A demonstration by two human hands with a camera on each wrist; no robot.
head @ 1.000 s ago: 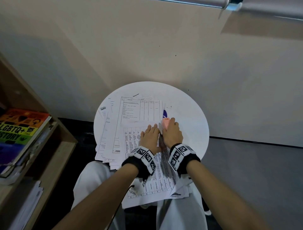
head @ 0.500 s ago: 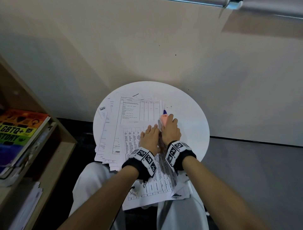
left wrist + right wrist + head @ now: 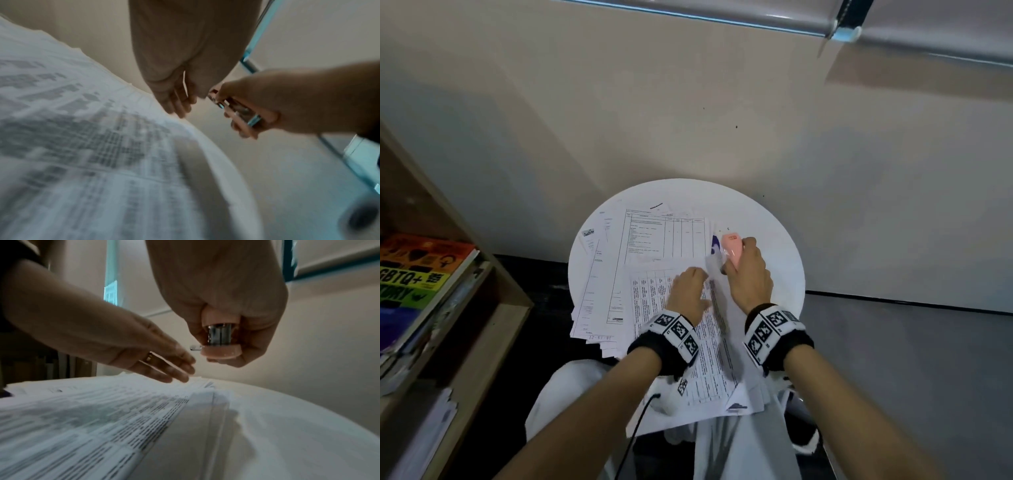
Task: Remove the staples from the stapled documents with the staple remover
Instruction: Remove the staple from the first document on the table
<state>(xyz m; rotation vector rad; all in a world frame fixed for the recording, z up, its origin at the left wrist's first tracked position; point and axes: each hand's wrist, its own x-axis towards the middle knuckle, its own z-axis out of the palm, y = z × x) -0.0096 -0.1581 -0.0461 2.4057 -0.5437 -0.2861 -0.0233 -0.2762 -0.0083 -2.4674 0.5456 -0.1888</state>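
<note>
A pink staple remover [image 3: 732, 251] with metal jaws is gripped in my right hand [image 3: 748, 274], lifted just above the top right corner of the papers; the same staple remover [image 3: 221, 344] shows its metal end in the right wrist view, and in the left wrist view the staple remover [image 3: 232, 107] hangs right of my fingers. My left hand [image 3: 688, 294] lies flat with straight fingers on the printed stapled document [image 3: 654, 294], which overhangs the near edge of the round white table [image 3: 767, 222]. The left hand [image 3: 164, 368] touches the sheets with its fingertips.
More printed sheets [image 3: 647, 236] are fanned over the table's left and back part. A wooden bookshelf [image 3: 465, 308] with a colourful book [image 3: 417, 270] stands at left. A beige wall [image 3: 722, 102] rises just behind the table. My lap in light clothing [image 3: 739, 445] is below.
My right hand has lifted the pink staple remover up and away from the paper corner, rightward and back. The left hand stays on the document, fingers flatter.
</note>
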